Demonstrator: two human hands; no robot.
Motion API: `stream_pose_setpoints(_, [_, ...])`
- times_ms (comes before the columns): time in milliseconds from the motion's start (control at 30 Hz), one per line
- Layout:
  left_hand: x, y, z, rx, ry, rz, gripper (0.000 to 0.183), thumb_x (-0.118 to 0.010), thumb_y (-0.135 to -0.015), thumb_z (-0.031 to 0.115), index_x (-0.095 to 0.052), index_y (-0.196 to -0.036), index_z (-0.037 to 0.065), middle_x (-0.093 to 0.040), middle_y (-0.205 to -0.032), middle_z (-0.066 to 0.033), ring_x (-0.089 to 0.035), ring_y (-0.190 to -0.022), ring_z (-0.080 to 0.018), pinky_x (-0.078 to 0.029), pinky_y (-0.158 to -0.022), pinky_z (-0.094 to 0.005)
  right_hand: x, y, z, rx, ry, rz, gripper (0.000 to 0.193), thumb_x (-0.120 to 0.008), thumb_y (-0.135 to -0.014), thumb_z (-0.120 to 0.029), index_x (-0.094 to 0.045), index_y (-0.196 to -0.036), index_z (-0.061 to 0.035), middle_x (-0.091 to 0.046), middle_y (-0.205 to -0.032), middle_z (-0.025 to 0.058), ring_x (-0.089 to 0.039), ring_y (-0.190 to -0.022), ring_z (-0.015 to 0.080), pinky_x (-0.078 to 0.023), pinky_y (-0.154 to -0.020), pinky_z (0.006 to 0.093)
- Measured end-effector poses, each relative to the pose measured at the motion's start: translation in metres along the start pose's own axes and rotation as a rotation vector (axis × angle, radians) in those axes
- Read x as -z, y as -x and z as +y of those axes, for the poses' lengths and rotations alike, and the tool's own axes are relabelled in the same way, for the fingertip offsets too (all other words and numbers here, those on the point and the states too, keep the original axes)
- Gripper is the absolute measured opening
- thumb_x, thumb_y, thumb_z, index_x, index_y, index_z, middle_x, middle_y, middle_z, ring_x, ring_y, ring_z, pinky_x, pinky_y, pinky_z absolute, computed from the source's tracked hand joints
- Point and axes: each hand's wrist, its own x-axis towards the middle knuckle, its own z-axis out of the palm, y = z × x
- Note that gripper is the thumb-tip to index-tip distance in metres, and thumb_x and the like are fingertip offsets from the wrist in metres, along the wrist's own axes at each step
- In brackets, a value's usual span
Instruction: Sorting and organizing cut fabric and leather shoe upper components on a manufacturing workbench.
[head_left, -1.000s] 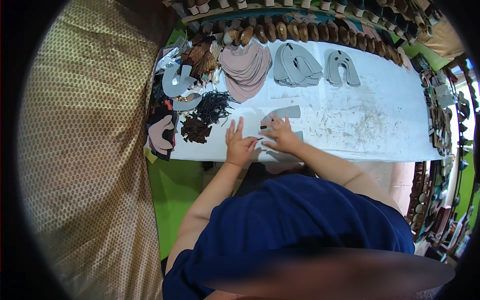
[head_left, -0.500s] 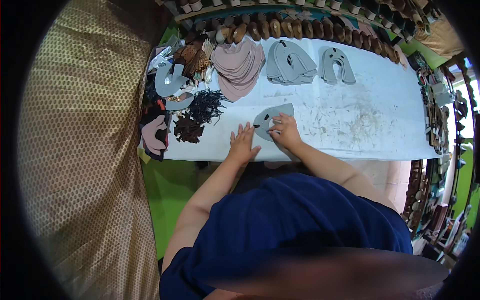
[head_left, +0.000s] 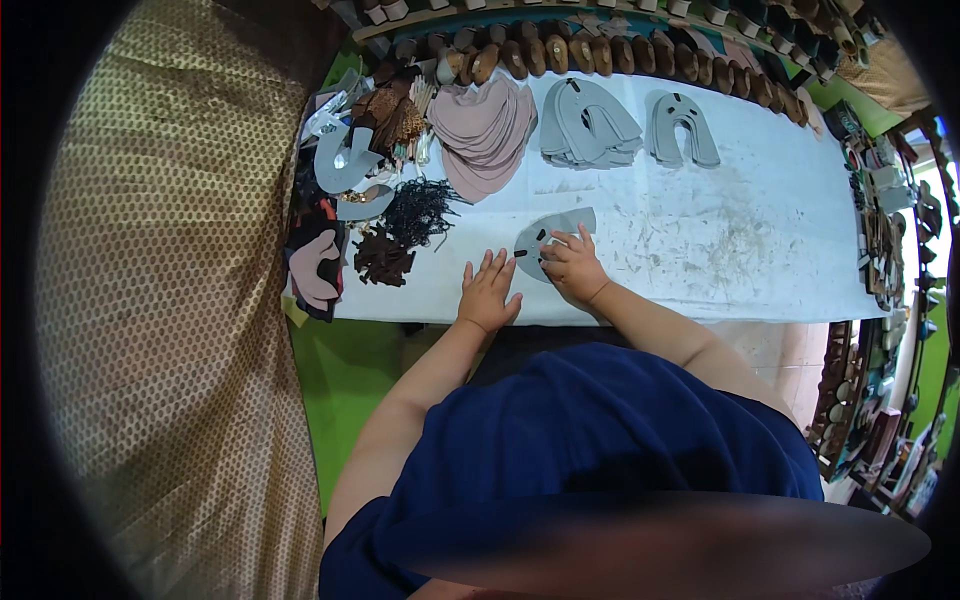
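A grey curved shoe-upper piece lies on the white-covered table in front of me, with small dark tabs on it. My left hand rests flat beside its left end, fingers spread and touching near a dark tab. Over the piece's inner curve, my right hand has its fingers bent and pressed down; whatever is under the fingertips is hidden. To the left sit a heap of dark brown strips and a tangle of black straps.
Fanned pink pieces, a stack of grey pieces and a smaller grey stack lie along the far side. Brown wooden shoe lasts line the back edge. A patterned curtain hangs at left; crowded shelves stand at right.
My right hand has shifted from a finger-and-thumb pinch to a flatter press over the grey piece. The left hand stays in place. The whole view has moved slightly.
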Motion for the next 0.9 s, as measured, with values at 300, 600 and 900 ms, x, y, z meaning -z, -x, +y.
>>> stream_pose_setpoints(300, [-0.002,0.003,-0.003,-0.018,0.048,0.053,0.067,-0.062,-0.082,0.035,-0.047,-0.143,0.013,-0.038,-0.154,-0.0110,-0.031,-0.145,-0.0318,-0.018,-0.117,-0.0580,0.015,-0.018,0.004,0.037,-0.025,-0.152,0.009,-0.072,-0.076,-0.017,-0.073,-0.085,-0.0194,-0.065,-0.118,-0.0063,-0.044,-0.136,0.0244,-0.017,-0.113,0.0697])
stream_pose_setpoints(600, [-0.003,0.003,-0.003,-0.023,0.042,0.076,0.065,-0.062,-0.081,0.035,-0.050,-0.141,0.013,-0.041,-0.153,-0.0108,-0.032,-0.144,-0.0319,-0.019,-0.116,-0.0582,0.028,-0.032,0.006,0.277,0.123,-0.217,0.009,-0.066,-0.078,-0.018,-0.074,-0.081,-0.0143,-0.062,-0.125,-0.0037,-0.040,-0.139,0.0240,-0.020,-0.112,0.0723])
stream_pose_setpoints(900, [-0.007,-0.001,-0.004,0.053,0.078,0.087,0.076,-0.062,-0.084,0.040,-0.039,-0.149,0.008,-0.024,-0.161,-0.0153,-0.023,-0.148,-0.0389,-0.016,-0.116,-0.0603,0.023,0.004,-0.005,0.060,0.096,-0.230,0.041,-0.065,-0.085,-0.041,-0.068,-0.117,-0.0145,-0.053,-0.140,0.0071,-0.032,-0.144,0.0273,-0.013,-0.115,0.0665])
